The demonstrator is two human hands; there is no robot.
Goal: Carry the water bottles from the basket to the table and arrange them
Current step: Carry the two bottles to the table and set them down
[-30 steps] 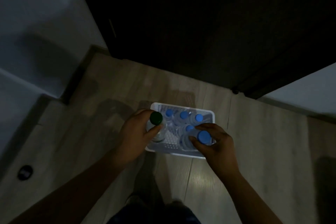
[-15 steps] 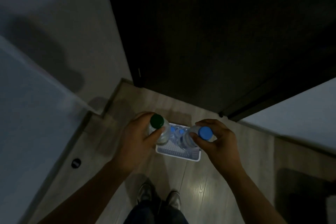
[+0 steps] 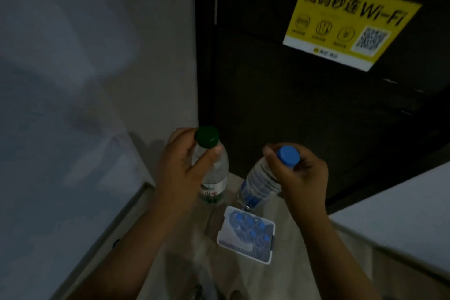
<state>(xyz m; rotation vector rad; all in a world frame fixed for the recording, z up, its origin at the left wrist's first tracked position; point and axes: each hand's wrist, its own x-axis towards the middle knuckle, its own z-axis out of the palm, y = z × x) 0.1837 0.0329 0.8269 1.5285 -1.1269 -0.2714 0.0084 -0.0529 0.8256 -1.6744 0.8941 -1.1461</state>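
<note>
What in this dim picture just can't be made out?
Head view only:
- Table: out of frame.
- Bottle count in the basket: caps small, dark, blurred.
- Green-capped bottle label text: blurred, partly behind the left hand.
- Blue-capped bottle neck: covered by the right hand.
- Yellow sign small print: motion-blurred.

View: one head-worn wide-angle camera.
Direction: aimed forward and steeply down, toward a dark door (image 3: pixel 304 117).
Near: both forearms are seen at the bottom edge.
Far: the floor (image 3: pixel 185 258) is seen well below.
</note>
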